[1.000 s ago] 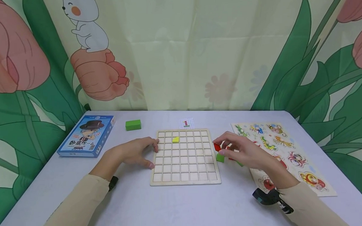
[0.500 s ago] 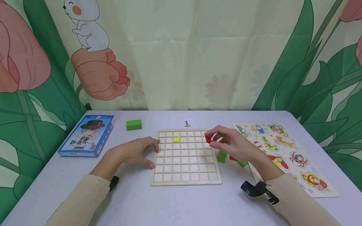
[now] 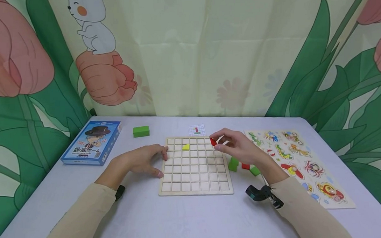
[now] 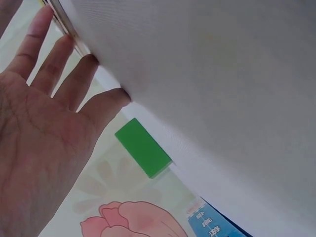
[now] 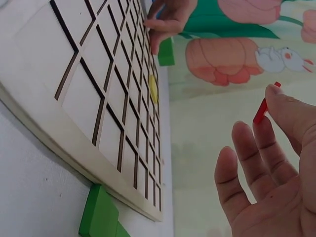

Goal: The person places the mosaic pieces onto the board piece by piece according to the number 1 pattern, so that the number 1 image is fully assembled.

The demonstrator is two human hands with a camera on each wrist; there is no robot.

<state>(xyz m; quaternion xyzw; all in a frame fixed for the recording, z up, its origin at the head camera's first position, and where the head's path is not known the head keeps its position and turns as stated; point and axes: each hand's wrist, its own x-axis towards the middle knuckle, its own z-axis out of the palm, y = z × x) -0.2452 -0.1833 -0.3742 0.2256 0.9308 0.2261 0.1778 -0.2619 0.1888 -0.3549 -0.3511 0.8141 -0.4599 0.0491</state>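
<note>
My right hand (image 3: 237, 145) pinches a small flat red piece (image 3: 213, 142) between thumb and fingertips. It holds the piece over the upper right part of a wooden grid board (image 3: 195, 186). In the right wrist view the red piece (image 5: 266, 104) is seen edge-on, above the board's level. At the board's left edge rest the fingertips and thumb of my left hand (image 3: 145, 158), spread apart and lightly bent. A yellow piece (image 3: 185, 147) lies in a cell near the board's top left.
Green pieces (image 3: 233, 164) and a red piece (image 3: 245, 166) lie right of the board. Behind it is a small pattern card (image 3: 200, 128). A green block (image 3: 141, 131) and a blue box (image 3: 92, 143) stand left; a sticker-like animal sheet (image 3: 306, 147) lies right.
My right hand has lifted the red piece from beside the board and carried it left over the board's upper right. The left hand has stayed at the board's edge.
</note>
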